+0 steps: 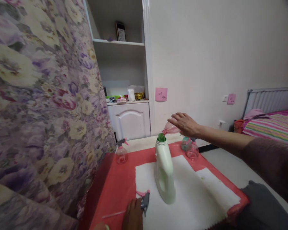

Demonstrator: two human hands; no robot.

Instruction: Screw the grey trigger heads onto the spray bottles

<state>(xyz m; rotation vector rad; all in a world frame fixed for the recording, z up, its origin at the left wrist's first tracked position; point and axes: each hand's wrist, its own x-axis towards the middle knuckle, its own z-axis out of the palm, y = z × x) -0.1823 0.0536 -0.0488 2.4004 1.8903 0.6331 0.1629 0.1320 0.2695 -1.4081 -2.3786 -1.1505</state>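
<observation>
My right hand (186,124) is wrapped round a clear pink spray bottle (171,128), tipped with its neck down to the left. The bottle's neck is at a green funnel (161,137), which sits in the open mouth of a pale green jug (165,172). The jug stands upright on a white cloth. Low in view, my left hand (133,214) lies on the table with fingers stretched forward. It touches a grey and pink spray head (145,202) and covers part of its thin tube (114,214). Part of this hand is cut off by the frame's lower edge.
A clear spray bottle (121,155) stands at the table's back left. At the back right are another clear spray bottle (192,150) and a greenish one (185,144). White cloth (189,204) covers part of the red tabletop (110,191). A floral curtain (45,111) hangs close on the left.
</observation>
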